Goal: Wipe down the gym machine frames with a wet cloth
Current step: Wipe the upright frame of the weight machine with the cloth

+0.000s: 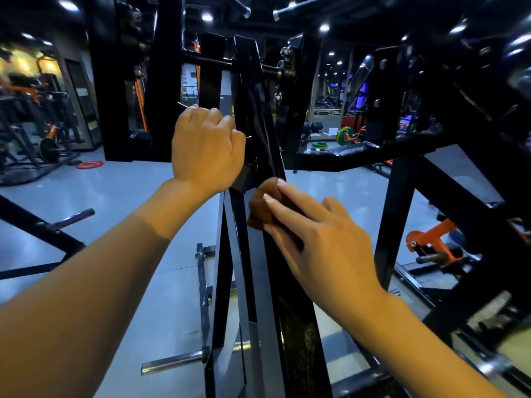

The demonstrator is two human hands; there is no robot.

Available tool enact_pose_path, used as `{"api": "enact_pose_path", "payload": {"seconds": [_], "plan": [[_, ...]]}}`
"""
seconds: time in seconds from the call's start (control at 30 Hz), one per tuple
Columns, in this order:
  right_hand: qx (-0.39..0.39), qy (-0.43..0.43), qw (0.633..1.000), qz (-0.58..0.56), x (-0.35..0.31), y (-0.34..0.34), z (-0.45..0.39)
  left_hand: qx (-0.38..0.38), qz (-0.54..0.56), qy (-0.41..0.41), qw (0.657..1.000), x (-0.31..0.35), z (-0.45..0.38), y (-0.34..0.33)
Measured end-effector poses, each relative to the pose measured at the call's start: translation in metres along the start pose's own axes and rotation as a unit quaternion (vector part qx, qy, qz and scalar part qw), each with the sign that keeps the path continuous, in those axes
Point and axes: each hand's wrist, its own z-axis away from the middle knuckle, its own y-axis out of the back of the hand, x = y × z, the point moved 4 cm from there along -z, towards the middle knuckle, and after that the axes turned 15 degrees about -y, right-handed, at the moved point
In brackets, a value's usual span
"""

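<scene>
Now wiping a tall black steel upright of the gym machine frame (267, 282) with a small brown crumpled cloth (263, 206).

Right hand (321, 239) flat on the cloth, fingers straight and pressing it against the sloping face of the upright, just below the middle of the post; grip wide, nothing pinched. Left hand (208, 147) higher up on the same upright, fingers curled over its left edge, grip closed round the steel. Cloth mostly hidden beneath the right fingers (287, 208), only its upper left fold showing. Chrome weight peg (175, 361) jutting left from the base of the frame, above the pale grey gym floor (129, 196). Orange weight plate (89, 164) lying on that floor well behind, near other dark machines; background blurred.
</scene>
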Motion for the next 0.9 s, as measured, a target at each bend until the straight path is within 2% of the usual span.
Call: {"api": "enact_pose_path", "payload": {"seconds": [0.13,0.33,0.53,0.73,0.9], "plan": [[-0.017,0.035,0.999,0.009,0.012,0.011,0.03,0.001,-0.002,0.008,1.0,0.002,0.0,0.0],[0.018,-0.04,0.999,0.004,0.01,-0.001,-0.017,-0.057,-0.012,-0.011,0.998,0.0,0.001,-0.001],[-0.014,0.021,1.0,0.002,0.006,0.01,0.025,-0.052,-0.006,0.0,0.999,0.003,0.002,0.0],[0.03,-0.064,0.997,0.005,0.009,-0.006,-0.021,-0.047,0.003,0.0,0.999,0.004,0.002,0.002],[0.027,0.022,0.999,0.03,-0.001,-0.001,0.0,-0.04,-0.003,-0.002,0.999,0.003,0.003,0.002]]}}
